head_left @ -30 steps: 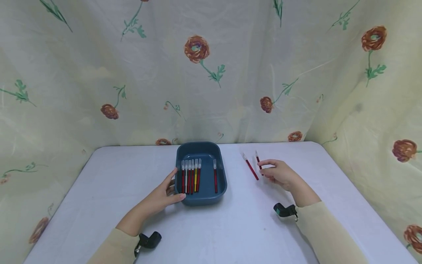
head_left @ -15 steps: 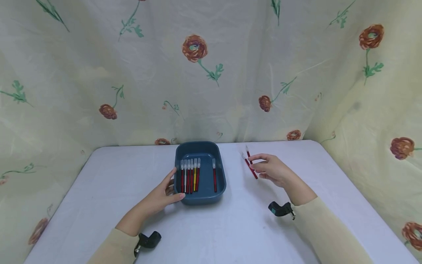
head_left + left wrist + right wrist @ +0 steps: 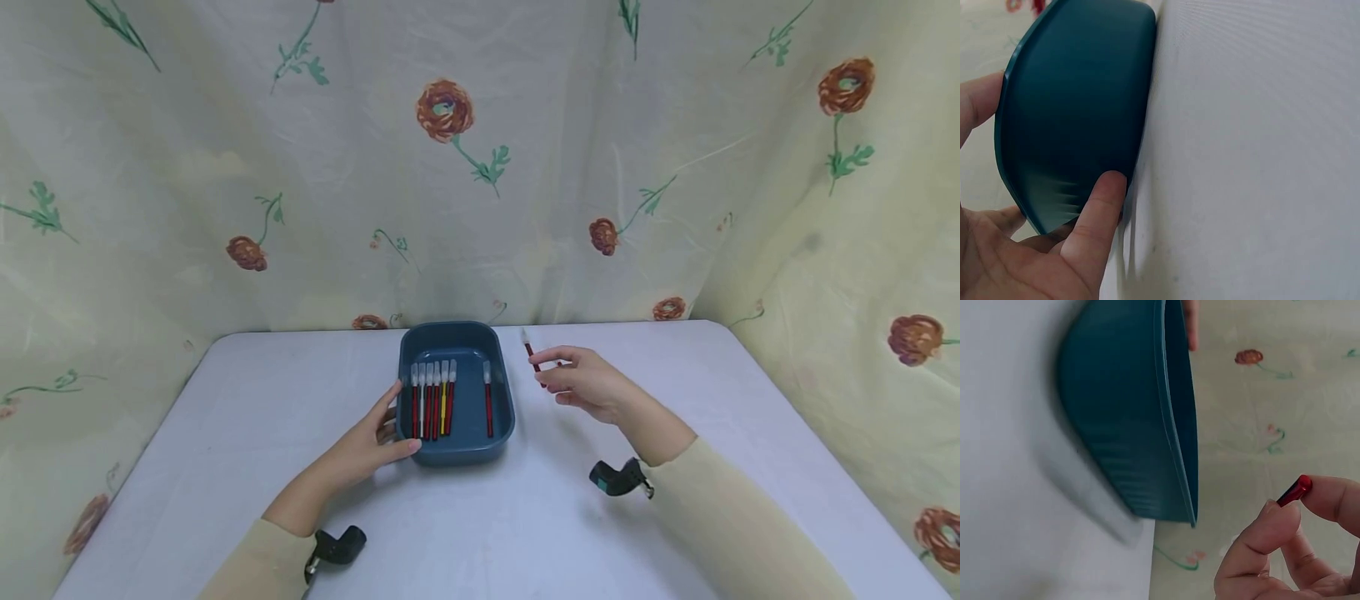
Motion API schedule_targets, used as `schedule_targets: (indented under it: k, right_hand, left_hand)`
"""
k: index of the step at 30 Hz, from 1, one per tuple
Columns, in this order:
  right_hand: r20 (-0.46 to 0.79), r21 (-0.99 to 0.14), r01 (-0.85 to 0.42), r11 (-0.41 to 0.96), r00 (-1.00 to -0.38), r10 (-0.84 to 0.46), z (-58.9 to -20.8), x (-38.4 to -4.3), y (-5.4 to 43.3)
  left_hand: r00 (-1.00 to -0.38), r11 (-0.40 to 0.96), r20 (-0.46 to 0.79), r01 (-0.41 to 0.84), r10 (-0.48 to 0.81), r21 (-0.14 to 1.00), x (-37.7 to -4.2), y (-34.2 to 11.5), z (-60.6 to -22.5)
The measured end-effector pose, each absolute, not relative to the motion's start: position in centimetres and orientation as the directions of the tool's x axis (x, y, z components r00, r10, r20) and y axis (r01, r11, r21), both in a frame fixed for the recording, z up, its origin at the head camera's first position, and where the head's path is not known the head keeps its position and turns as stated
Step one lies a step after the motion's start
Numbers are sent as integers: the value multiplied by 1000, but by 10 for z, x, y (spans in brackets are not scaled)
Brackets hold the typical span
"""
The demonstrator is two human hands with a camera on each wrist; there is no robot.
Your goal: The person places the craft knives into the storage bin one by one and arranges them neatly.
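A deep blue plastic bin (image 3: 459, 457) stands on the white table, and my left hand (image 3: 372, 440) holds its near-left corner, thumb on the front wall and fingers along the left side. In the bin lie several slim pen-like sticks (image 3: 428, 408) with clear caps, mostly red, one yellow, side by side at the left. A single red stick (image 3: 489, 408) lies apart at the right. Between thumb and fingertips my right hand (image 3: 588, 382) pinches another red pen-like stick (image 3: 531, 350), its clear cap pointing away, just right of the bin. The right wrist view shows its red end (image 3: 1300, 486).
A small red bit (image 3: 559, 362) shows behind the right hand; the rest of that thing is hidden. Black wrist cameras (image 3: 341, 546) sit at both cuffs. A flower-patterned curtain (image 3: 480, 208) hangs behind the table (image 3: 300, 383) and at its sides.
My right hand has carried the red stick leftward, past the other red stick on the table and towards the bin. My left hand and the bin have stayed in place.
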State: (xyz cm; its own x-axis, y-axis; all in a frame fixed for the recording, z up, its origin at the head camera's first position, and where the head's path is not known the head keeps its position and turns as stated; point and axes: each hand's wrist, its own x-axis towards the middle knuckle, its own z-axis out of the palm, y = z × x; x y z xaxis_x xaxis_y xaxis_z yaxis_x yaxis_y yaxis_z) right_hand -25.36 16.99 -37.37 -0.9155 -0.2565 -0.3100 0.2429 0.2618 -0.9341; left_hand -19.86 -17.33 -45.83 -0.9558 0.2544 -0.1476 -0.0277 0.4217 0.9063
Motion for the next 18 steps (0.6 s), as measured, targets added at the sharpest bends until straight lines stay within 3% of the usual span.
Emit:
schedule_targets:
  k: [18]
  right_hand:
    - [-391,-918,342,199,-864,-317,-378,-257,113]
  left_hand:
    - [-957,427,-149,-30,248,904,-198,-173,-459]
